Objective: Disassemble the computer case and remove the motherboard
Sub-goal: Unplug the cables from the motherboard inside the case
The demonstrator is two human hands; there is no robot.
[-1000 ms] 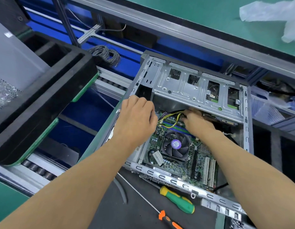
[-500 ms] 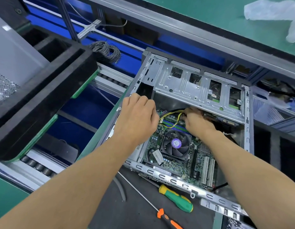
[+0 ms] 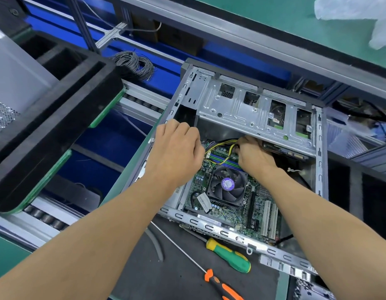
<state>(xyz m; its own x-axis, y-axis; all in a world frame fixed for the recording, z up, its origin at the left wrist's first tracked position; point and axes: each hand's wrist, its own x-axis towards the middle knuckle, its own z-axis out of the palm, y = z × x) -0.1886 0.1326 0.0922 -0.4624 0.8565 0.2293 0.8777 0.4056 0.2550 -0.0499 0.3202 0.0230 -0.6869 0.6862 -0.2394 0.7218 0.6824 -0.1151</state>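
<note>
Both hands (image 3: 176, 152) unmoved inside case (image 3: 248, 109)

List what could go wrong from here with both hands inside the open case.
The right hand grips the yellow and black wires; tugging them may strain the green motherboard. The left hand hangs beside the grey metal case edges, which may scrape skin.
</note>
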